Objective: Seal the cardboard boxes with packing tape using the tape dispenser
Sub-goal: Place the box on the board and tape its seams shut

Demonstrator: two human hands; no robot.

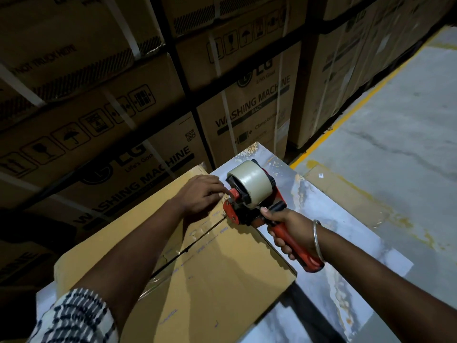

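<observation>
A flat brown cardboard box [217, 268] lies on a marbled table [329, 226], its centre seam running from near left to far right with clear tape partly over it. My right hand [289, 233] grips the red handle of a tape dispenser [249, 194] that carries a roll of clear tape. The dispenser's front end sits on the far end of the seam at the box edge. My left hand [200, 196] rests on the box top beside the dispenser, fingers stretched toward its red knob and pressing near the seam.
Tall stacks of strapped washing-machine cartons [247, 102] stand close behind the table and to the left. Grey concrete floor [395, 125] with a yellow line [346, 115] lies to the right. A flattened piece of cardboard [346, 194] lies on the floor beside the table.
</observation>
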